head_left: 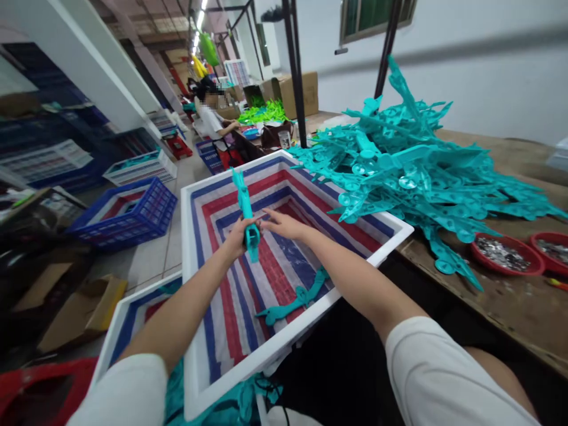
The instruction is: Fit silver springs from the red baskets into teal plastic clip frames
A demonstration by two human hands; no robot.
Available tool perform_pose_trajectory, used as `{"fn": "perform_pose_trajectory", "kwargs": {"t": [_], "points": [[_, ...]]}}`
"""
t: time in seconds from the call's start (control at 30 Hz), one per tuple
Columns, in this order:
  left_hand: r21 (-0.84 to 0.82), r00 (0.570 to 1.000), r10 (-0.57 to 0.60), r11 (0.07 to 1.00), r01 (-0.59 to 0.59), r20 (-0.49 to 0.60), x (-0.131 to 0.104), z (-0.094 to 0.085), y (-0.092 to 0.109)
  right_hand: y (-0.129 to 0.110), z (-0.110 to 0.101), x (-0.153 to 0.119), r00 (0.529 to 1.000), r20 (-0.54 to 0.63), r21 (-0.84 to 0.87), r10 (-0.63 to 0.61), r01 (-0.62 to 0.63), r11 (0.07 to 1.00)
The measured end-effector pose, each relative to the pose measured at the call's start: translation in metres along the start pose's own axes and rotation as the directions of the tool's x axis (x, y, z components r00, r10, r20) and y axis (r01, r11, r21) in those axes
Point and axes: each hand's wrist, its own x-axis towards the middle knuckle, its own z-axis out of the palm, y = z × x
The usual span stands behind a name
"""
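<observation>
Over lined crate (pixel 187 225): left grip (pixel 238 238) clasps teal part (pixel 245 204), right grip (pixel 284 225) spread; teal heap (pixel 399 168) alongside.

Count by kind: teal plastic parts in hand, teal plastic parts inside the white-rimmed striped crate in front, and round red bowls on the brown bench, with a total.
Held teal plastic part, in the left hand: 1
Loose teal plastic part, inside the white-rimmed striped crate: 1
Round red bowls: 2
Total: 4
</observation>
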Motion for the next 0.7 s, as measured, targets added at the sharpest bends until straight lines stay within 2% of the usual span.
{"fn": "perform_pose_trajectory", "kwargs": {"t": [0.03,0.1,0.17,0.27,0.33,0.37,0.43,0.5,0.53,0.57,0.63,0.67,0.7], "points": [[-0.106,0.998,0.029,0.994,-0.036,-0.064,0.002,0.000,0.001,-0.002,0.017,0.002,0.998,0.037,0.010,-0.051,0.051,0.999],[-0.268,0.990,0.065,0.958,-0.097,-0.127,0.003,0.000,0.002,-0.004,0.046,0.004,0.991,-0.014,-0.069,-0.131,0.129,0.989],[-0.357,0.994,0.081,0.928,-0.102,-0.073,0.000,-0.004,0.002,-0.005,0.060,0.005,0.976,-0.109,-0.179,-0.190,0.169,0.969],[-0.381,0.994,0.107,0.920,-0.087,0.033,-0.008,-0.020,0.000,-0.004,0.050,0.006,0.961,-0.084,-0.174,-0.263,0.245,0.954],[-0.368,0.992,0.116,0.925,-0.092,0.044,-0.010,-0.030,-0.003,-0.002,0.030,0.007,0.961,-0.056,-0.073,-0.271,0.267,0.961],[-0.363,0.993,0.117,0.927,-0.097,0.034,-0.010,-0.033,-0.003,-0.002,0.019,0.006,0.964,-0.092,-0.020,-0.250,0.249,0.968],[-0.368,0.992,0.126,0.922,-0.117,0.000,-0.007,-0.035,-0.004,-0.003,-0.004,0.004,0.955,-0.268,0.091,-0.123,0.152,0.984],[-0.384,0.981,0.171,0.903,-0.193,-0.091,-0.003,-0.033,-0.004,-0.005,-0.023,0.002,0.898,-0.432,0.226,0.087,0.014,0.974],[-0.381,0.962,0.208,0.887,-0.261,-0.174,0.000,-0.030,-0.003,-0.007,-0.031,0.001,0.869,-0.459,0.293,0.183,-0.046,0.955],[-0.363,0.929,0.247,0.868,-0.339,-0.277,0.002,-0.028,-0.003,-0.008,-0.037,0.000,0.854,-0.450,0.354,0.260,-0.097,0.930],[-0.288,0.819,0.305,0.829,-0.480,-0.486,0.006,-0.024,-0.006,-0.011,-0.047,-0.001,0.853,-0.366,0.448,0.372,-0.189,0.874],[-0.254,0.769,0.310,0.819,-0.515,-0.558,0.007,-0.023,-0.008,-0.012,-0.051,-0.001,0.857,-0.301,0.484,0.417,-0.239,0.842],[-0.249,0.762,0.289,0.828,-0.503,-0.580,0.009,-0.023,-0.012,-0.012,-0.053,-0.001,0.859,-0.220,0.516,0.462,-0.299,0.803]]}}
